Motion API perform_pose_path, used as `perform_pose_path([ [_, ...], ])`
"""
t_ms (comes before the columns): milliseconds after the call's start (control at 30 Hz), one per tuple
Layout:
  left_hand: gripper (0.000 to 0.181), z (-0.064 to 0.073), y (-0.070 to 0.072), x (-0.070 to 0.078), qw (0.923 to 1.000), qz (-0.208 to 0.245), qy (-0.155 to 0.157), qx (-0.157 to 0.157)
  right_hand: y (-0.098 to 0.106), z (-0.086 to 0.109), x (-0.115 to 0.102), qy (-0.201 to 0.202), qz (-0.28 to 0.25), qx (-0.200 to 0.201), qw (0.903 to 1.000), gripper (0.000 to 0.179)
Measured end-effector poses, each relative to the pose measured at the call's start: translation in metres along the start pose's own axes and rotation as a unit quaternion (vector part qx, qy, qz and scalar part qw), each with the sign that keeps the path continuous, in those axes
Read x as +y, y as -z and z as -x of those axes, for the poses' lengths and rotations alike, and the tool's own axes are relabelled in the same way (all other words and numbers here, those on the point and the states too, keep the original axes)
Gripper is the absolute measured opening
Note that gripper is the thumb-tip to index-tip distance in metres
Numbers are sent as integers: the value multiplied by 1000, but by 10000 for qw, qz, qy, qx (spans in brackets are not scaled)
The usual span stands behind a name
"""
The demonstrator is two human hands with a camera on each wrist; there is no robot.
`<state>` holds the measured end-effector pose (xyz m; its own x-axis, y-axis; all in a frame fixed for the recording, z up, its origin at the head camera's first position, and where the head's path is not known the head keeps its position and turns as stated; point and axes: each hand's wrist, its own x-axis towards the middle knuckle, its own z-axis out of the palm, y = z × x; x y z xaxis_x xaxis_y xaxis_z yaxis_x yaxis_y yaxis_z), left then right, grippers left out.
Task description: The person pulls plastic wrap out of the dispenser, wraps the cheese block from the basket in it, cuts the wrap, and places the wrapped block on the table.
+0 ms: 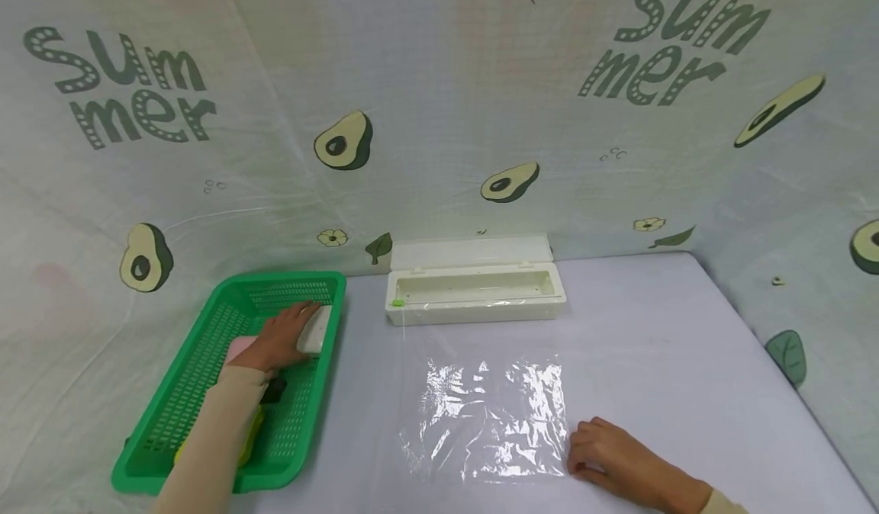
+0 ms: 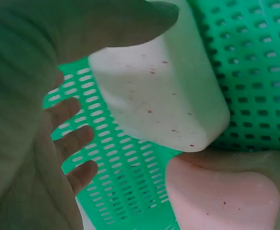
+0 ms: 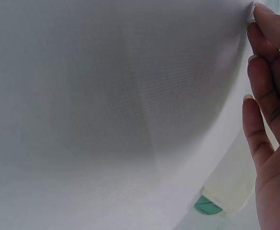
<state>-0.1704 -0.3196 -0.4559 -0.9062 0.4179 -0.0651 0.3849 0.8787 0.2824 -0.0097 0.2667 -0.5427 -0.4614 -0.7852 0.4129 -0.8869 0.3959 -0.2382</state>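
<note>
My left hand point(image 1: 278, 342) reaches into the green basket point(image 1: 312, 415), over a white rounded block point(image 1: 315, 331). In the left wrist view, the thumb lies across this red-specked white block point(image 2: 144, 96), with the other fingers spread past its side. Next to it is a pink block point(image 2: 221, 191) with dark specks. My right hand point(image 1: 614, 457) rests on the table, fingers loosely bent, right beside the edge of a clear plastic film sheet point(image 1: 491, 415). In the right wrist view, the right hand's thumb and index fingertips point(image 3: 262, 7) come close together.
A white film dispenser box point(image 1: 474, 312) stands lid up at the table's back, with a green slider point(image 1: 397, 303) at its left end. Yellow and black things point(image 1: 274, 390) lie lower in the basket. A patterned cloth point(image 1: 439, 102) hangs behind the white table point(image 1: 639, 331).
</note>
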Motion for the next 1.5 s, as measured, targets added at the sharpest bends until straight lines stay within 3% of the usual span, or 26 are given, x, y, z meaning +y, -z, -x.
perform_pose_path([
  [200, 97, -2, -8, -4, 9997, -67, 189, -142, -2, 1, 1, -17, -82, -23, 10000, 10],
  [333, 94, -4, -14, -9, 9994, -156, 273, -155, -2, 0, 1, 30, -111, -29, 9999, 12],
  [567, 90, -7, -12, -9, 9975, -623, 335, 52, -2, -2, -1, 69, -104, 7, 9999, 11],
  [867, 83, -3, -2, 0, 9908, -967, 466, 821, -2, -1, -1, 59, -146, 30, 9999, 12],
  [1167, 84, 12, 25, 26, 9806, -941, 741, 1553, -3, -1, -2, 31, -48, 136, 9999, 23],
  [1400, 85, 18, 46, 48, 9636, -1024, 554, 2406, -1, -3, -3, -56, -149, 23, 9999, 23],
  [1500, 84, 19, 55, 64, 9610, -896, 487, 2572, 0, -2, -3, -169, -208, -72, 9996, 22],
])
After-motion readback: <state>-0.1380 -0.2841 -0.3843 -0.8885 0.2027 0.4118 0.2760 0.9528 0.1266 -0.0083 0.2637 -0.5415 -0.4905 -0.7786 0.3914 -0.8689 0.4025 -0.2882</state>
